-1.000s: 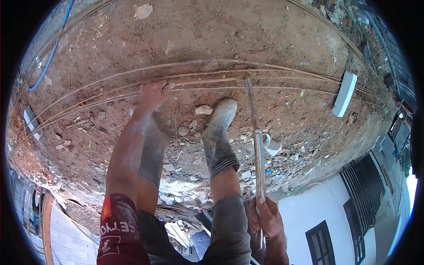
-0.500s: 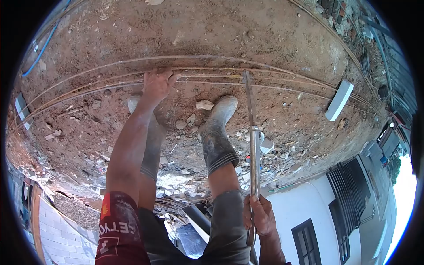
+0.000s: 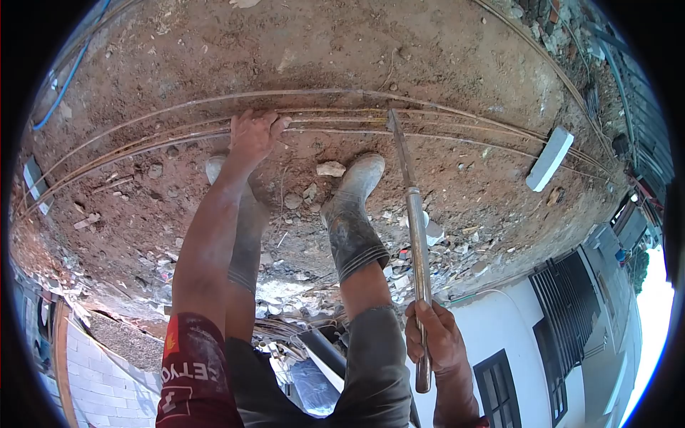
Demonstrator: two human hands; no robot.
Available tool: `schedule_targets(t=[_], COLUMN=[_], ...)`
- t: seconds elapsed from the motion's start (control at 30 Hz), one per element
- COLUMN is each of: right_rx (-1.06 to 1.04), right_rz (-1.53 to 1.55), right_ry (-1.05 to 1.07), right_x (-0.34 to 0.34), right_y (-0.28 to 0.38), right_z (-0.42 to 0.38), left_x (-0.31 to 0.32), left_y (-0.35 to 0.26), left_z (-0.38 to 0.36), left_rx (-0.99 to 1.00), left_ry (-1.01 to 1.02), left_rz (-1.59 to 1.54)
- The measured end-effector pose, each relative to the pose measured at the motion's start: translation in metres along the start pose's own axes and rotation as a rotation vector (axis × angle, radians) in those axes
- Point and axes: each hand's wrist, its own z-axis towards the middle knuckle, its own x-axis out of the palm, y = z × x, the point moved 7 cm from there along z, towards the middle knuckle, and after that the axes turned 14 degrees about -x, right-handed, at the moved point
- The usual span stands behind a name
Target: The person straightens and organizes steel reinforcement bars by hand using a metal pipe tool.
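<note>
My left hand (image 3: 253, 135) is closed around the thin steel rebars (image 3: 314, 120) that run side by side across the ground in front of my boots. In my right hand (image 3: 437, 335) is a long rebar bending bar (image 3: 419, 257), made of a flat steel shank set into a pipe handle. Its far tip meets the rebars to the right of my left hand; whether it is hooked on one is too small to tell. My fingers wrap the pipe near its lower end.
A pale block (image 3: 549, 159) sits under the rebars at the right, another block (image 3: 36, 184) at the far left. My boots (image 3: 354, 200) stand on dirt scattered with rubble (image 3: 292, 271). A blue hose (image 3: 73, 68) lies upper left; a white wall (image 3: 464, 342) rises lower right.
The bar's handle and my right hand have shifted to the right and slightly up. Its tip has slid a little left along the rebars. My left hand stays in place.
</note>
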Motion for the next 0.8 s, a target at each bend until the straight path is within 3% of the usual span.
schedule_targets(t=[0.23, 0.33, 0.43, 0.47, 0.57, 0.63, 0.7, 0.77, 0.8], right_rx=[0.02, 0.181, 0.167, 0.188, 0.175, 0.153, 0.144, 0.042, 0.04], right_rz=[0.05, 0.338, 0.54, 0.528, 0.361, 0.308, 0.261, 0.224, 0.248], right_ry=[-0.003, 0.022, 0.215, 0.186, 0.03, -0.009, -0.047, -0.009, 0.003], right_x=[0.031, 0.05, 0.061, 0.062, 0.056, 0.057, 0.061, 0.076, 0.078], right_y=[0.011, 0.001, 0.006, 0.004, -0.001, -0.012, -0.025, -0.026, -0.033], right_z=[-0.002, -0.001, -0.009, -0.016, -0.014, -0.008, 0.002, 0.018, 0.022], left_x=[0.001, 0.007, 0.007, 0.008, -0.001, -0.019, -0.051, -0.04, -0.02], left_y=[0.0, 0.003, 0.004, 0.003, -0.001, -0.011, -0.043, -0.08, -0.1], left_z=[0.001, 0.008, 0.011, 0.011, 0.0, -0.013, -0.05, -0.083, -0.1], left_rx=[0.024, -0.026, 0.045, 0.05, -0.01, 0.13, 0.136, -0.067, -0.213], left_ry=[-0.006, 0.013, 0.018, 0.019, -0.09, -0.267, -0.536, -0.142, 0.195], left_rz=[-0.03, -0.014, -0.126, -0.127, -0.097, -0.263, -0.234, -0.452, -0.668])
